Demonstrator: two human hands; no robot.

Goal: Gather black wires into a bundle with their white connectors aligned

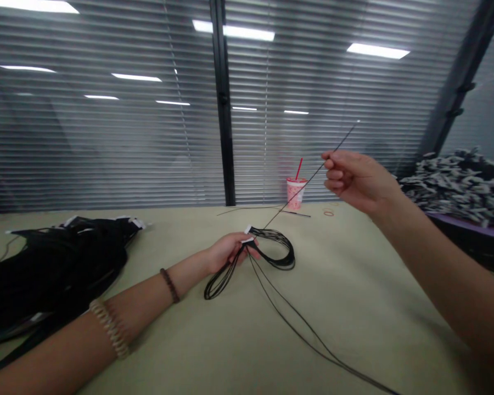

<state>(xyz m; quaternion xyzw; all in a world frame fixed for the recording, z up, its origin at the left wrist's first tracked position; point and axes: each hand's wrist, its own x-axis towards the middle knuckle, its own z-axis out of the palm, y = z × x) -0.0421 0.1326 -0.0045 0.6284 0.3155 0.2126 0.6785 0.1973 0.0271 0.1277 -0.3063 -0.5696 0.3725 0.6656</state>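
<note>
My left hand (226,251) grips a looped bundle of thin black cords (288,253) a little above the table (333,307). White end pieces show at its fingers. My right hand (362,178) is raised higher and to the right, thumb and fingertips pinched on a single black cord (348,134) with a pale tip. That cord runs taut on a slant from the bundle up past the right fingers. Two loose strands (300,328) trail from the bundle toward the bottom right.
A heap of black cords with white ends (78,258) lies at left. Farther back stands a pink cup (295,202) with a red straw, near a thin dark rod (298,214) and rubber bands (328,213). A pile of grey-white tipped pieces (461,186) rises at right. Window blinds (148,148) close off the back.
</note>
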